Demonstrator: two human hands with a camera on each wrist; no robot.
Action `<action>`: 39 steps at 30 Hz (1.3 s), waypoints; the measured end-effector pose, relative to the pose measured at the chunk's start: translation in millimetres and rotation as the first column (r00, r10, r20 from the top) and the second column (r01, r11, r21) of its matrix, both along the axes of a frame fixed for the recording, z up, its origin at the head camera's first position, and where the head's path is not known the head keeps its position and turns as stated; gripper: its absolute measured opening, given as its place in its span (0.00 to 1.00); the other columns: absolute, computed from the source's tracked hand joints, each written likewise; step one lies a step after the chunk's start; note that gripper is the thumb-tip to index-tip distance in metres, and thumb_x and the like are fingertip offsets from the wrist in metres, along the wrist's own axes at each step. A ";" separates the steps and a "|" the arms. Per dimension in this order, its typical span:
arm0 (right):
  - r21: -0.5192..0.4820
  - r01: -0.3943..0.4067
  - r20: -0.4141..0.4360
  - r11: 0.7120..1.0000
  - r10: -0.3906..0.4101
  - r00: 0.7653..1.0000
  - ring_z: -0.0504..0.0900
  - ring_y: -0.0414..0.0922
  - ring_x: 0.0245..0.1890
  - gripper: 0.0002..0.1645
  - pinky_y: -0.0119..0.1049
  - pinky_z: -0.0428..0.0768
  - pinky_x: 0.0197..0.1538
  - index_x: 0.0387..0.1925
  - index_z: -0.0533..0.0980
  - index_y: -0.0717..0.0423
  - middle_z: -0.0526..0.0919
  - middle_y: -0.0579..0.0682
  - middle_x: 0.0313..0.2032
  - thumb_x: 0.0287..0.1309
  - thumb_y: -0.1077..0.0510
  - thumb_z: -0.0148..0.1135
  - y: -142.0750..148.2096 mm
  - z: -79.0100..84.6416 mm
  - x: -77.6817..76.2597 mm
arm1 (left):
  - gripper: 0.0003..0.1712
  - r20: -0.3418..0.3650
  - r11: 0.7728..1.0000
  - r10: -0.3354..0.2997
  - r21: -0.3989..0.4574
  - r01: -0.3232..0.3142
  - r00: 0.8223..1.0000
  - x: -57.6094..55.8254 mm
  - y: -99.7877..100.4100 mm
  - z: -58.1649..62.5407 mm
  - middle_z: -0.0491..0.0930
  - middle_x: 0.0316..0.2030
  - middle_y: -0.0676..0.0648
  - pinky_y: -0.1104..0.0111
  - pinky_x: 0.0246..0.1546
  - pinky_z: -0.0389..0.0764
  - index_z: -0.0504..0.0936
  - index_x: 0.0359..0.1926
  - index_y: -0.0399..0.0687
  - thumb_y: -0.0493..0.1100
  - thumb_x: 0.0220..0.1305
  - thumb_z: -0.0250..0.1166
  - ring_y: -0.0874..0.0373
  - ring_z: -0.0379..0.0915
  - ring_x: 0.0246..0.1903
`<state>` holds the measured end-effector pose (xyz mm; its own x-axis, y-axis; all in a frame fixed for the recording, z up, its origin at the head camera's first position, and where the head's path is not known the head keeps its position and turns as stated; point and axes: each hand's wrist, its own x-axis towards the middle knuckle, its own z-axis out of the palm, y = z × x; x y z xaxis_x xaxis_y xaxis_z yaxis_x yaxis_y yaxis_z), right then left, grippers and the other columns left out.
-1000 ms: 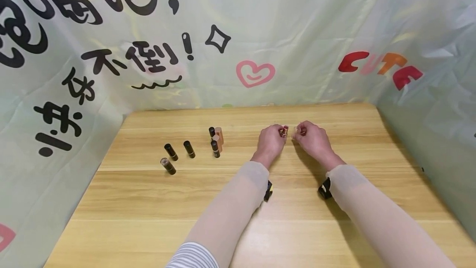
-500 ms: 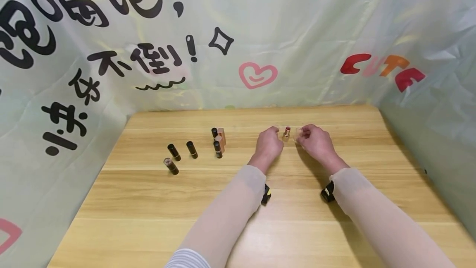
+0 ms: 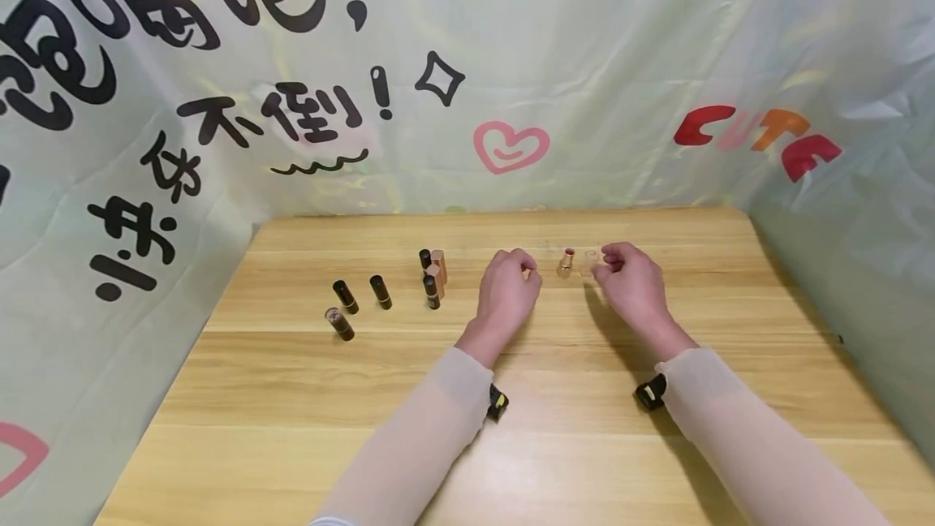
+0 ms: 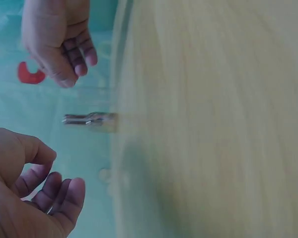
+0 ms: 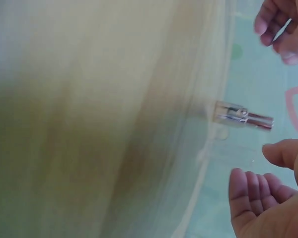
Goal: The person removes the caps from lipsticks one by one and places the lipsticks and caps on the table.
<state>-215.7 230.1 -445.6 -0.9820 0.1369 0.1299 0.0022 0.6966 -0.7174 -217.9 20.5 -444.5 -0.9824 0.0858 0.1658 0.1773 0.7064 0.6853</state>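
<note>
An uncapped lipstick (image 3: 566, 263) with a gold-toned base stands upright toward the back of the table. Just right of it, a clear cap (image 3: 590, 264) stands on the wood, hard to make out. My right hand (image 3: 634, 289) is beside the cap, its thumb and fingers (image 5: 247, 196) parted with nothing between them. To the left of the lipstick hovers my left hand (image 3: 506, 292), fingers loosely bent and holding nothing. Both wrist views show the lipstick between the two hands.
Left of the hands, black and pink lipstick tubes (image 3: 439, 274) stand in a close group. Several more black tubes (image 3: 381, 292) stand apart, farther left. A printed fabric sheet (image 3: 584, 63) rises behind the wooden table (image 3: 555, 461) and along its sides.
My left hand has let go of the lipstick and moved left, toward me. My right hand has released the clear cap and drawn slightly right. The lipstick stays standing.
</note>
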 end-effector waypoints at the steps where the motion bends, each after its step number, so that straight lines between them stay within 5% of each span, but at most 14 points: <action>1: -0.006 0.007 -0.023 1.000 -0.007 1.000 0.82 0.58 0.49 0.22 0.51 0.79 0.51 0.60 0.78 0.65 0.84 0.62 0.50 0.70 0.57 0.64 -1.2 1.3 2.1 | 0.06 -0.029 1.000 -0.003 0.000 0.003 1.000 2.8 -4.7 2.9 0.81 0.43 0.50 0.66 0.41 0.80 0.86 0.46 0.49 0.43 0.74 0.65 0.57 0.76 0.39; 9: -0.053 0.057 -0.218 0.997 -0.067 0.974 0.82 0.49 0.38 0.12 0.30 0.73 0.39 0.48 0.83 0.63 0.88 0.57 0.39 0.71 0.58 0.64 -24.5 8.0 17.9 | 0.06 -0.159 1.000 -0.025 -0.015 0.023 0.987 26.8 -46.8 22.5 0.82 0.45 0.46 0.63 0.46 0.81 0.86 0.45 0.48 0.42 0.72 0.66 0.54 0.76 0.44; 17: -0.094 -0.089 -0.289 0.992 0.058 0.956 0.82 0.46 0.35 0.04 0.22 0.75 0.36 0.41 0.83 0.60 0.87 0.54 0.37 0.68 0.63 0.66 -61.7 9.3 30.2 | 0.04 -0.296 0.997 0.072 0.004 -0.074 0.953 37.5 -94.0 30.7 0.84 0.41 0.45 0.59 0.44 0.80 0.87 0.42 0.45 0.39 0.68 0.70 0.49 0.75 0.44; 28: -0.011 -0.255 -0.184 0.967 0.249 0.951 0.82 0.48 0.40 0.11 0.42 0.82 0.43 0.48 0.83 0.60 0.84 0.53 0.40 0.67 0.61 0.69 -103.1 2.8 31.1 | 0.20 -0.265 0.967 0.221 -0.064 -0.246 0.939 35.7 -124.5 21.7 0.82 0.48 0.35 0.51 0.51 0.74 0.82 0.54 0.36 0.44 0.68 0.73 0.38 0.72 0.48; 39: 0.009 -0.295 -0.106 0.955 0.295 0.950 0.82 0.47 0.38 0.15 0.42 0.82 0.43 0.51 0.83 0.61 0.84 0.51 0.40 0.67 0.58 0.70 -123.3 -2.3 28.4 | 0.28 -0.112 0.961 0.207 -0.165 -0.223 0.972 23.6 -125.6 13.7 0.79 0.52 0.30 0.48 0.55 0.78 0.76 0.59 0.28 0.46 0.69 0.71 0.36 0.72 0.53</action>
<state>-187.3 106.8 -447.9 -0.9595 -0.1555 0.2348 -0.2784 0.6495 -0.7076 -194.3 -105.0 -430.7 -0.9619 -0.0901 0.2583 0.0649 0.8421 0.5354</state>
